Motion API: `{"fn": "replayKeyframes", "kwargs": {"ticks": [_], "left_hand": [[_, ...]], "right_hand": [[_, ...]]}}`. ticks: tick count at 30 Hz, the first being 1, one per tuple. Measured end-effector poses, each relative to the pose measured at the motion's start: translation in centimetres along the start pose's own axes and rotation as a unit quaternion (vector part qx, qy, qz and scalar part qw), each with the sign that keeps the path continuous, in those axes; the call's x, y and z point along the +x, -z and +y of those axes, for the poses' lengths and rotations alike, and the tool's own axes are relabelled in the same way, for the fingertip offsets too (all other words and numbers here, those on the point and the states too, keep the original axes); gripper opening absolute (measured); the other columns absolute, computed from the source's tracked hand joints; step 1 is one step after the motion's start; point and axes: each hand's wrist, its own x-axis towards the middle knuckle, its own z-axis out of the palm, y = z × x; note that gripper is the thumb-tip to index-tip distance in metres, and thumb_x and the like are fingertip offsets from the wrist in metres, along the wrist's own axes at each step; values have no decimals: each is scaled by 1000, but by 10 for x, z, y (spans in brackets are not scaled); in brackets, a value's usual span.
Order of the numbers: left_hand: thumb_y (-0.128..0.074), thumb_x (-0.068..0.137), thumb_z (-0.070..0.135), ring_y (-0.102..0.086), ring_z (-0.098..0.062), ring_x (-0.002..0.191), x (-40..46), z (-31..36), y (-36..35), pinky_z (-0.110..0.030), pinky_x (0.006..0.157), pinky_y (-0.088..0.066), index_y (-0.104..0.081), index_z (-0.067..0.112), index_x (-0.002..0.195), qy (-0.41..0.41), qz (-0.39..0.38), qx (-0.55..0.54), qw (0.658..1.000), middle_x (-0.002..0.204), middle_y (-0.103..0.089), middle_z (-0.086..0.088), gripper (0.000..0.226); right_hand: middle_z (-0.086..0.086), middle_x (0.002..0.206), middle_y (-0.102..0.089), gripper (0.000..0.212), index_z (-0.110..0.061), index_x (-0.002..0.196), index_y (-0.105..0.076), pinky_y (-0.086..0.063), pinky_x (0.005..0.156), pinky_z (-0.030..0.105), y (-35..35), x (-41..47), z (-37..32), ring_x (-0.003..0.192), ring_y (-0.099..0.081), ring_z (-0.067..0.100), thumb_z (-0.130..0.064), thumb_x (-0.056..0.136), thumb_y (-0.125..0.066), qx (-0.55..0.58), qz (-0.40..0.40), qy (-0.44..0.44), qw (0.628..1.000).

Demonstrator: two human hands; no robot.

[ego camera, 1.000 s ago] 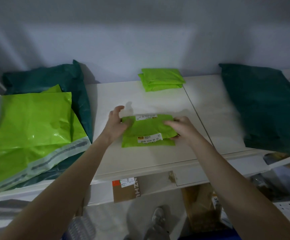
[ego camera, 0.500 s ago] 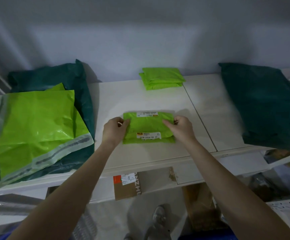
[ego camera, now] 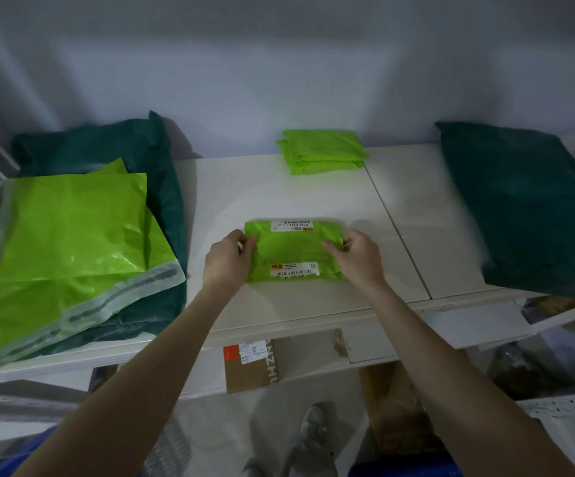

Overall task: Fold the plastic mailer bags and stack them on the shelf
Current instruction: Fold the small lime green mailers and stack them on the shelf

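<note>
Dark bags, 9 o'clock: teal heap (ego camera: pixel 114 146) at the shelf's left end, under the flat bags.
Flat bags: lime sheets (ego camera: pixel 69 228), unfolded, lying on the heap, strip ends overhanging the front edge.
Left hand (ego camera: pixel 227 261): pinching the left end of the folded bag, thumb on top.
Folded bag (ego camera: pixel 294 251): centre of the shelf (ego camera: pixel 279 304), two white labels showing, flat on the board.
Right hand (ego camera: pixel 360 258): pinching the right end, fingers curled under.
Stack, 12 o'clock: folded lime bags (ego camera: pixel 323 151) against the wall.
Dark bag, 3 o'clock: teal pile (ego camera: pixel 526 208), well apart.
Risk: slick film may spring open once lifted if either pinch loosens; a skewed drop could topple the stack.
Room: bare board between bag and stack; front edge near the wrists.
</note>
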Motion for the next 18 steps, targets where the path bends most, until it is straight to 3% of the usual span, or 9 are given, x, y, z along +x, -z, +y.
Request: {"fn": "replayKeyframes", "kwargs": {"ticks": [7, 10, 18], "left_hand": [[-33, 100, 42, -58, -38, 87, -2, -1, -2, -39, 68, -43, -51, 7, 108, -23, -10, 90, 996, 96, -64, -18, 40], [-26, 101, 41, -58, -37, 85, -4, 0, -2, -37, 63, -39, -46, 7, 109, -37, -13, 153, 987, 95, -62, -18, 40], [-20, 102, 39, -61, -36, 85, -7, 3, -5, -35, 61, -35, -41, 9, 112, -69, -10, 258, 964, 96, -65, -15, 38]], "right_hand": [[0, 62, -50, 32, -13, 73, -50, -33, 58, 28, -2, -1, 4, 67, -53, 24, -38, 81, -68, -18, -3, 4, 1000], [4, 71, -57, 36, -7, 83, -56, -37, 60, 31, -1, -2, 2, 73, -58, 27, -42, 82, -66, -46, -3, 8, 999], [10, 96, -64, 42, -10, 101, -54, -38, 66, 31, 0, -4, 0, 92, -61, 31, -51, 89, -52, -158, -19, 18, 987]]}}
